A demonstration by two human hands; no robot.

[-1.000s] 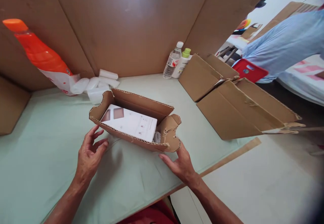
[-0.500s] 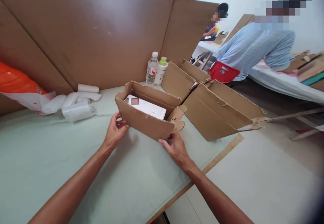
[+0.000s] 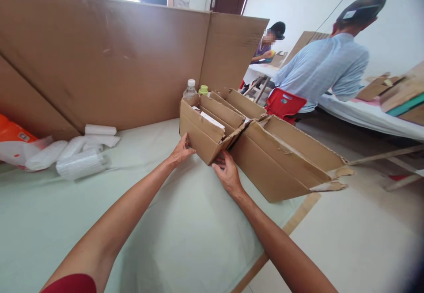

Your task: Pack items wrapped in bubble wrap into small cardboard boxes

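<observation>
An open cardboard box (image 3: pixel 201 133) stands on the table, pressed up beside two other open boxes. Inside it a white boxed item (image 3: pixel 213 121) shows only in part over the rim. My left hand (image 3: pixel 181 152) grips the near left side of this box low down, thumb toward me. At its near right bottom corner my right hand (image 3: pixel 228 174) holds on, some fingertips hidden by the cardboard. The larger open box (image 3: pixel 273 162) is just right of my right hand. Behind stands another open box (image 3: pixel 247 104), partly covered.
A clear bottle (image 3: pixel 190 90) and a green-capped bottle (image 3: pixel 203 90) stand behind the boxes. Bubble wrap rolls (image 3: pixel 81 162) and an orange bag (image 3: pixel 13 129) lie at left. A tall cardboard panel (image 3: pixel 139 63) borders the table (image 3: pixel 159 240). A person (image 3: pixel 331 65) sits on a red chair (image 3: pixel 285 104).
Both hands have moved the box with the white item away from me and to the right, against the other boxes. It now hides more of the bottles. My view has shifted slightly.
</observation>
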